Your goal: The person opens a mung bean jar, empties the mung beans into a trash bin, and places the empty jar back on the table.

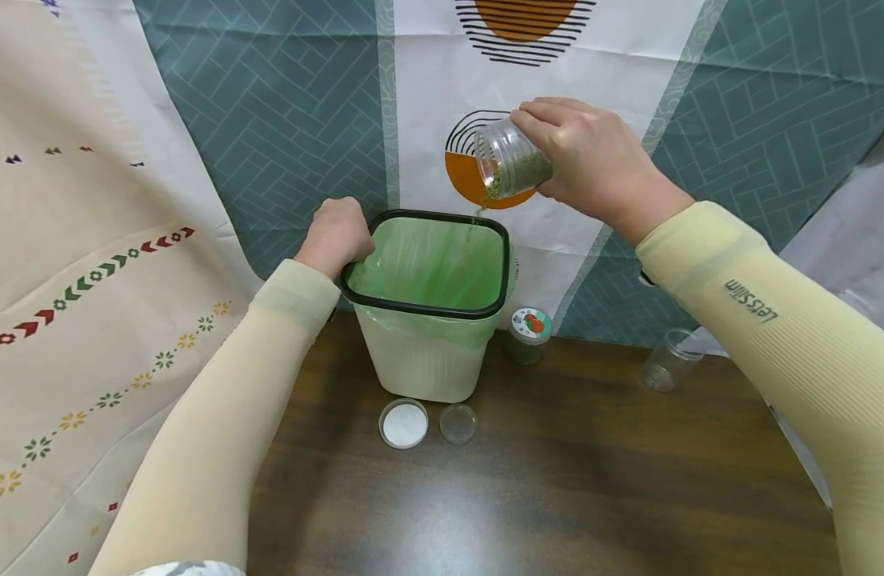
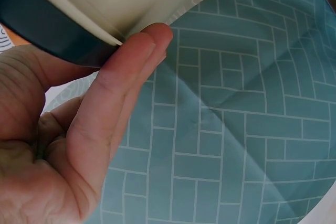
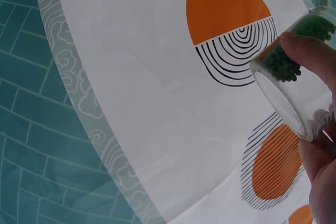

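My left hand grips the black rim of a cream trash can at its left side, thumb and fingers on either side of the rim in the left wrist view. A green bag lines the can. Above the can's right side, my right hand holds a clear plastic jar, tilted with its mouth down to the left. Small green beans lie along the jar's lower wall. A thin stream of them falls from the mouth into the bag.
A lidded jar with a tomato picture on top stands right of the can. Farther right is a clear jar. Two round lids, one white-centred and one clear, lie before the can on the brown table. A patterned cloth hangs behind.
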{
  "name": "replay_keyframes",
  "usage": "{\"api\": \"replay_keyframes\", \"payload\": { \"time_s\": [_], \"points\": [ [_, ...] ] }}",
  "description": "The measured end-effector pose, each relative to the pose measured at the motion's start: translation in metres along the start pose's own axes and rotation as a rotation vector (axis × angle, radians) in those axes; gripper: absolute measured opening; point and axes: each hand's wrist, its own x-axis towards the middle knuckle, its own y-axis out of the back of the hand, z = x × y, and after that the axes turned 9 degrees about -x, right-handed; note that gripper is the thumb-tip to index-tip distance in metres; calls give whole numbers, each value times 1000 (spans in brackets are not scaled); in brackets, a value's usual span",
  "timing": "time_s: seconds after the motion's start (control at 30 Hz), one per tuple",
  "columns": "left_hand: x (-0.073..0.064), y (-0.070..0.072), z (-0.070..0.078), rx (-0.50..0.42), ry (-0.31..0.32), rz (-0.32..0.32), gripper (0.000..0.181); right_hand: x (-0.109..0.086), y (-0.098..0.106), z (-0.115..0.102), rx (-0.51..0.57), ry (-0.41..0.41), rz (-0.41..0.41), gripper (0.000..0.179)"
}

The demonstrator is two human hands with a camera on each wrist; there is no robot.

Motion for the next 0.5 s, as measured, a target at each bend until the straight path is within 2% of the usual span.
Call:
{"api": "replay_keyframes", "payload": {
  "time_s": [0.5],
  "points": [
    [-1,0,0,-1,-8,7,15,0,1,-1,-9,7,-6,76]
  ]
}}
